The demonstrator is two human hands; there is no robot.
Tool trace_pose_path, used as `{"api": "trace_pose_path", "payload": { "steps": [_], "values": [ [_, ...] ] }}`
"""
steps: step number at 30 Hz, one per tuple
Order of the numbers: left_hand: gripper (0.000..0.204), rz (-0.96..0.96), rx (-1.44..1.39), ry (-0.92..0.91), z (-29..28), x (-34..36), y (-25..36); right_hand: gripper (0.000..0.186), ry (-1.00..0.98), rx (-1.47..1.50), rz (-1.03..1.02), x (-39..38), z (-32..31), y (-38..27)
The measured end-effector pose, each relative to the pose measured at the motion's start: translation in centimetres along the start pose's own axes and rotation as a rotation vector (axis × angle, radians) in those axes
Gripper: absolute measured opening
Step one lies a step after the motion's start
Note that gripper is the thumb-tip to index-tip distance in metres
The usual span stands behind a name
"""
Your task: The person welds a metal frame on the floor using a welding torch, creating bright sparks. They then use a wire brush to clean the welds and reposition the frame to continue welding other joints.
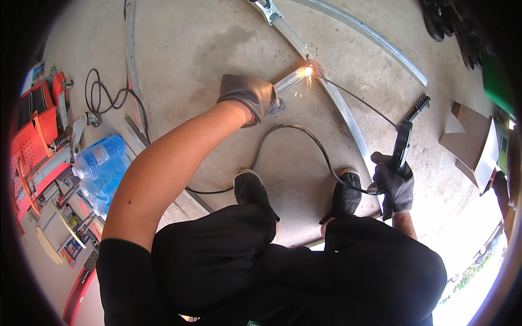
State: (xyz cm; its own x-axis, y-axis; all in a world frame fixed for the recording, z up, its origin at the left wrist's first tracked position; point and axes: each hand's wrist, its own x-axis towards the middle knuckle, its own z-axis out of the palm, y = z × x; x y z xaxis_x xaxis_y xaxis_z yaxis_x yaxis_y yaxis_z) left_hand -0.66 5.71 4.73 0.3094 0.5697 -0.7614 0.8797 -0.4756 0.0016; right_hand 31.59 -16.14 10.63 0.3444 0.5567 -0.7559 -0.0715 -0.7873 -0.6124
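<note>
The grey concrete floor (174, 54) here carries a long metal bar (346, 115) slanting down from upper centre, another bar (380, 38) upper right, a narrow strip (131, 54) upper left, and black cable (209, 192) across the middle.

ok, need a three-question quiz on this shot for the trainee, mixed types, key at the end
1. True or false: the left hand and the right hand both wear gloves.
2. Multiple choice: where are the sparks?
A) Beside the blue bottles
B) At the end of the short metal bar, by the long metal bar
C) On the right shoe
3. Fill in: the thin rod runs from the sparks to a black holder gripped in the ____ hand.

Key: 1. True. 2. B. 3. Right.
</note>
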Motion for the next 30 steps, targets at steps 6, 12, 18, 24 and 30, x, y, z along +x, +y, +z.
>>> {"api": "trace_pose_path", "payload": {
  "steps": [6,12,18,24,30],
  "values": [
    [0.033,0.000,0.068,-0.001,0.6,0.3,-0.3,0.027,-0.030,0.047,-0.162,-1.1,-0.7,-0.4],
    [0.049,-0.006,-0.031,-0.004,0.1,0.1,0.0,0.027,-0.038,0.111,-0.033,-0.5,-0.8,-0.5],
    [0.058,0.002,-0.077,0.015,-0.1,0.1,0.1,0.025,-0.050,0.086,-0.018,-0.4,-0.2,-0.5],
    [0.058,0.003,-0.083,0.012,-0.2,-0.1,0.0,0.025,-0.045,0.045,0.023,-0.1,0.3,-0.8],
    [0.057,0.010,-0.090,0.023,-0.2,0.0,0.0,0.024,-0.052,0.025,-0.001,0.1,0.2,-0.5]
  ]
}}
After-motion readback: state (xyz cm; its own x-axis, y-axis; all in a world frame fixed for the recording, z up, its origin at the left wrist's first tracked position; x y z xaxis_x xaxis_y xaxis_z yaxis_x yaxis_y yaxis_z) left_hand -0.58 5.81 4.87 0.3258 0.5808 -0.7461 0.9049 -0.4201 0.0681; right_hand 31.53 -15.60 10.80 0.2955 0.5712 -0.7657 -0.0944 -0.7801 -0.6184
